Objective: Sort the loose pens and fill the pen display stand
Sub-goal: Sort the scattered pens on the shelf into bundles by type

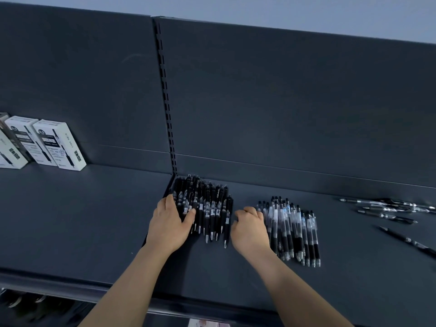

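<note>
A heap of black pens [207,204] lies on the dark shelf [82,220] just right of the slotted upright. My left hand [169,223] rests flat on the heap's left side, fingers spread over the pens and gripping none. To the right lies a second pile of clear-barrelled pens [292,230], tips toward me. My right hand [250,230] sits between the two piles with its fingers curled, knuckles against the left edge of the clear pile; whether it holds a pen is hidden.
Several loose pens [389,208] lie scattered at the far right of the shelf. White pen boxes [59,145] stand at the back left. The slotted upright [166,102] divides the dark back panel. The shelf's front edge [70,286] runs below my forearms.
</note>
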The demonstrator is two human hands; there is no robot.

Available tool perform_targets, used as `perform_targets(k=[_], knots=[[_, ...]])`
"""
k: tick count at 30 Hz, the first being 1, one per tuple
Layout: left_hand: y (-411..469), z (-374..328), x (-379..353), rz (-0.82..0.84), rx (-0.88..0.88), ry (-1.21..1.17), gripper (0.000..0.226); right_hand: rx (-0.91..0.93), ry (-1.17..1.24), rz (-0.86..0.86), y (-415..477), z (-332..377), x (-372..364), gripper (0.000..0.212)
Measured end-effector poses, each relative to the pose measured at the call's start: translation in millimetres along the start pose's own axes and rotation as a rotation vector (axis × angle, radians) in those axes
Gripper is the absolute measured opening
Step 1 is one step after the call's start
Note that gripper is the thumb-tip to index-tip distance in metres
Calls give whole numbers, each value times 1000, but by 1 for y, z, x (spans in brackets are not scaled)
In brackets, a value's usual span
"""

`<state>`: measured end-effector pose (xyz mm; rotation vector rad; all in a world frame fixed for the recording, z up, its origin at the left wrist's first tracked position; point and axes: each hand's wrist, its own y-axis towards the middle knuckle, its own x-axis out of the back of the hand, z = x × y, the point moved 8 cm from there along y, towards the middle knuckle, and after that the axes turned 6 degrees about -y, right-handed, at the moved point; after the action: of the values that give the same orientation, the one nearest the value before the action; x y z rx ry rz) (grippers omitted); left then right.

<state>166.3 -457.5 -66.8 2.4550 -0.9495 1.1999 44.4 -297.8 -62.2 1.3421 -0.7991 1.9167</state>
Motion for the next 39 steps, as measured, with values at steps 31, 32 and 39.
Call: perform_targets(k=[31, 32, 39], knots=[[4, 7, 7, 64, 18, -15, 78, 44, -2, 13, 6, 10, -1, 26], [4, 7, 7, 62, 16, -10, 78, 49, -9, 10, 6, 11, 0, 27], [4, -4, 11, 25, -29, 70, 76, 86, -64, -16, 9, 11, 3, 27]])
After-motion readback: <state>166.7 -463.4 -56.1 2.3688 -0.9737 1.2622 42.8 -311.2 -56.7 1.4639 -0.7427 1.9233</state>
